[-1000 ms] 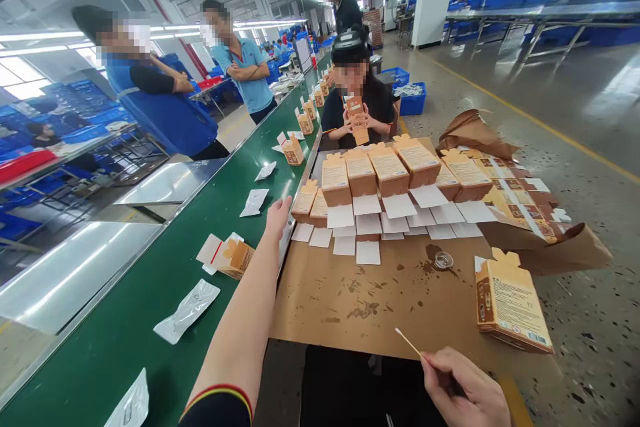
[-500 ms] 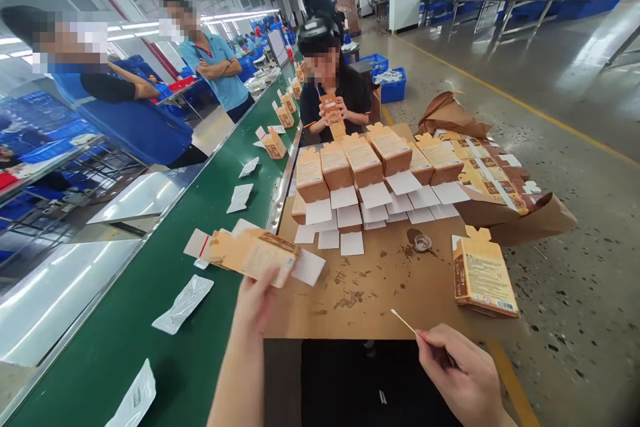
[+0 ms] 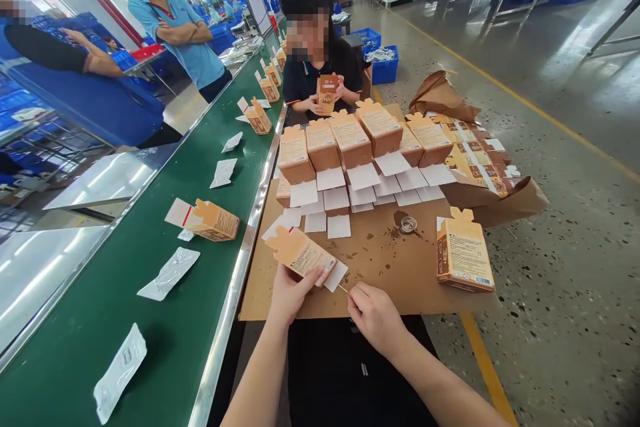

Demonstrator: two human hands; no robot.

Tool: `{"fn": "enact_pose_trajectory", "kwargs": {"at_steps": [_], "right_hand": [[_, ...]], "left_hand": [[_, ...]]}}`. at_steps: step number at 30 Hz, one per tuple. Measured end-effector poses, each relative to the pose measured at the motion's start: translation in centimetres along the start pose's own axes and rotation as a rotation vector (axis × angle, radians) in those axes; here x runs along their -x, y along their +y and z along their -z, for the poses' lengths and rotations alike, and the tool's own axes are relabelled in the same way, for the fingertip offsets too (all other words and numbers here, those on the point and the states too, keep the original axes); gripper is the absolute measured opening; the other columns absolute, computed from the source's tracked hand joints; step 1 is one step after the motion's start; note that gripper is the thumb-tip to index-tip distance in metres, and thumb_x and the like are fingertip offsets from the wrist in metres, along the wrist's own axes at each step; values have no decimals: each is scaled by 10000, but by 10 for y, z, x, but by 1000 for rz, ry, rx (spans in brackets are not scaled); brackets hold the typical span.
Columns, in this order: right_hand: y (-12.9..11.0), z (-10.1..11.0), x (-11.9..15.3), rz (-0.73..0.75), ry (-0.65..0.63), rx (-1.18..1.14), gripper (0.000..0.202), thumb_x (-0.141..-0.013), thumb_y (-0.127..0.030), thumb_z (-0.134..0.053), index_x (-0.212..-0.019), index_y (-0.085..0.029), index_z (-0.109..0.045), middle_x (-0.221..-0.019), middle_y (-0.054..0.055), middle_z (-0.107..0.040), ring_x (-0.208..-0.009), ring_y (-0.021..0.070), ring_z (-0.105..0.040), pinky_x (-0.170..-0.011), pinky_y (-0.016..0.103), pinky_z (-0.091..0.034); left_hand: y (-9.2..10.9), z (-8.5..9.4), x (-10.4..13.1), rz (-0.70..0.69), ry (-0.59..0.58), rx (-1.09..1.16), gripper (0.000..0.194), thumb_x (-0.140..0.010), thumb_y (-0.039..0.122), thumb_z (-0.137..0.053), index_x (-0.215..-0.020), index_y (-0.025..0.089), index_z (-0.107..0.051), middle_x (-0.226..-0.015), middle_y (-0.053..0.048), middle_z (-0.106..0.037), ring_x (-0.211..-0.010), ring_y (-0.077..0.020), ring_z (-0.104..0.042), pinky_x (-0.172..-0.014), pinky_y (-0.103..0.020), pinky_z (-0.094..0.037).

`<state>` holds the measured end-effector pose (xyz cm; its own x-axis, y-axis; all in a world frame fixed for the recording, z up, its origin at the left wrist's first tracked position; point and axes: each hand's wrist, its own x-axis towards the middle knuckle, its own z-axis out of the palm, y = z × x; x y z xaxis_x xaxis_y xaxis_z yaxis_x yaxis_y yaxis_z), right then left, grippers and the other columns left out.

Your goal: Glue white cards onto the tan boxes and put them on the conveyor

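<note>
Left hand (image 3: 290,293) is gripping a flat orange carton (image 3: 300,253) by its lower edge, fingers closed on it, holding it tilted just above the near edge of the bench (image 3: 380,280). The carton's white flap (image 3: 335,275) is sticking out at its lower right corner. Right hand (image 3: 373,313) is pinching a thin stick (image 3: 343,289), fingers closed on it, with the stick's tip sitting just under that white flap; whether it is touching, I cannot tell.

The bench is covered in brown paper with dark stains. A small round metal tin (image 3: 409,224) is sitting on it, near the middle. To the right, a carton lying flat (image 3: 464,255) is resting near the bench edge. Further back, a row of upright cartons (image 3: 345,143) is standing with white flaps fanned out in front, and a stack of flat printed blanks (image 3: 475,163) is lying on crumpled brown paper at the right.

On the left, a green conveyor belt (image 3: 125,300) is carrying another carton (image 3: 213,220) with its flap open, plus clear sachets (image 3: 169,273) spaced along it. A person (image 3: 320,73) sitting at the far end of the bench is holding a carton in both hands. Two more people are standing behind the belt on the left.
</note>
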<state>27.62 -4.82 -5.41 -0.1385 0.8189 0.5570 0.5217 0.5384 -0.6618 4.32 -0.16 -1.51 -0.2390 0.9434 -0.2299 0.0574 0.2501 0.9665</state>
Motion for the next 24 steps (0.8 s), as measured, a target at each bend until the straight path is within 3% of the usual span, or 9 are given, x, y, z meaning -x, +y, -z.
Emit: {"fn": "enact_pose_trajectory", "kwargs": {"at_steps": [6, 11, 16, 21, 24], "right_hand": [[10, 10, -9, -39, -3, 6, 396, -1098, -36, -574, -794, -286, -533, -710, -70, -565, -580, 119, -502, -591, 266, -358], [1, 45, 6, -108, 90, -22, 347, -1139, -61, -645, -867, -275, -678, -737, -64, -604, -601, 127, -565, -614, 255, -466], [-14, 77, 29, -172, 173, -44, 277, -1128, -87, -729, -931, -280, -747, -728, -59, -649, -557, 130, -592, -547, 250, -508], [-23, 74, 30, -214, 205, -87, 301, -1120, -132, -743, -862, -288, -743, -665, -61, -646, -497, 136, -593, -482, 253, -487], [-24, 67, 28, -216, 200, -149, 291, -1106, -159, -757, -848, -293, -753, -647, -63, -655, -471, 139, -593, -457, 250, -476]], "left_hand": [[0, -11, 8, -42, 33, -19, 790, -743, 618, -1143, -1337, 249, -775, -1349, -172, -927, -1280, -407, -913, -1138, -566, -733], [-8, -20, 22, -108, 71, -137, 841, -766, 583, -1124, -1440, 268, -733, -1435, -187, -904, -1376, -418, -890, -1174, -549, -719], [-14, -29, 39, -169, 99, -321, 786, -808, 517, -1078, -1457, 296, -693, -1393, -167, -906, -1306, -421, -903, -1041, -500, -743], [-16, -36, 37, -184, 112, -349, 741, -838, 495, -1035, -1465, 303, -691, -1361, -157, -897, -1262, -425, -903, -994, -504, -741], [-19, -15, 25, -213, 192, -336, 792, -748, 513, -1086, -1415, 316, -709, -1331, -153, -889, -1262, -447, -895, -1025, -545, -747]]}}
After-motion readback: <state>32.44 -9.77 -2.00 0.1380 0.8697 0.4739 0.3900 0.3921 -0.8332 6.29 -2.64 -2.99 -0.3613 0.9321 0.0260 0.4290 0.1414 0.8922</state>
